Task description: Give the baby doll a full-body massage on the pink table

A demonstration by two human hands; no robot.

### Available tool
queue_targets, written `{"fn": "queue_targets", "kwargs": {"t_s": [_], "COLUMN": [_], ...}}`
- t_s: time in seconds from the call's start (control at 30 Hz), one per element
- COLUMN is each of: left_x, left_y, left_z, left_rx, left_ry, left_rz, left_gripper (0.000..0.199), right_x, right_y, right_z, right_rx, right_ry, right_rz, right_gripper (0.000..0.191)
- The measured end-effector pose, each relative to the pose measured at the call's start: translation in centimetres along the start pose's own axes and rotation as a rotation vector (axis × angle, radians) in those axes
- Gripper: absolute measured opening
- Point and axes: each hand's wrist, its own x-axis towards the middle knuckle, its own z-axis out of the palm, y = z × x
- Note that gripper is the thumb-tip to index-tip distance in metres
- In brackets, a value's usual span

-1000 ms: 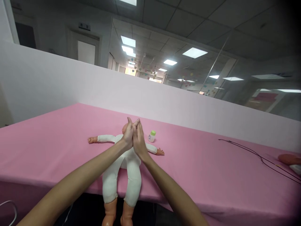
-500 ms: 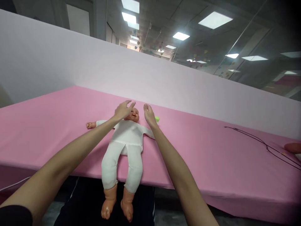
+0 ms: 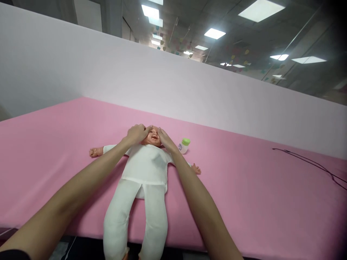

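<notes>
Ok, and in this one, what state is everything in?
Doll: on its back, arms spread, dressed in white
Left hand: open, against one side of its head
Right hand: open, against the other side
Bottle: standing, green cap on
Black cable: lying slack
Pink cover: spread out
Ceiling lights: lit

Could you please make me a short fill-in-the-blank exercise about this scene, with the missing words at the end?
1. The doll is dressed in ____.
2. The bottle has a cap coloured ____.
3. The cloth beneath the doll is ____.
4. The hand nearer the bottle is the person's ____ one.

Missing words: white; green; pink; right.
</notes>
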Motion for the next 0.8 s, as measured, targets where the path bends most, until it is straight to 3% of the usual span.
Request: {"fn": "queue_targets", "kwargs": {"t_s": [0.17,0.3,0.4,0.6,0.8], "left_x": [0.8,0.5,0.3,0.6,0.7], "left_y": [0.5,0.8,0.9,0.5,0.2], "left_z": [-1.1,-1.5,-2.0,-2.6,-2.9], "left_rx": [0.06,0.011,-0.035,-0.092,-0.155], "left_ry": [-0.069,-0.067,-0.12,-0.155,-0.18], "left_rz": [0.008,0.076,0.072,0.072,0.085], "left_gripper": [0.07,0.053,0.053,0.041,0.046], "right_x": [0.6,0.4,0.3,0.7,0.8], "right_y": [-1.6,-2.2,-2.0,-0.9,-0.9], "right_z": [-0.9,-1.5,-2.0,-2.2,-2.2], "right_rx": [0.0,0.072,0.116,0.157,0.167], "right_ry": [-0.112,-0.177,-0.213,-0.151,-0.176], "right_rz": [0.141,0.108,0.066,0.148,0.122], "right_gripper": [0.057,0.051,0.046,0.049,0.055]}}
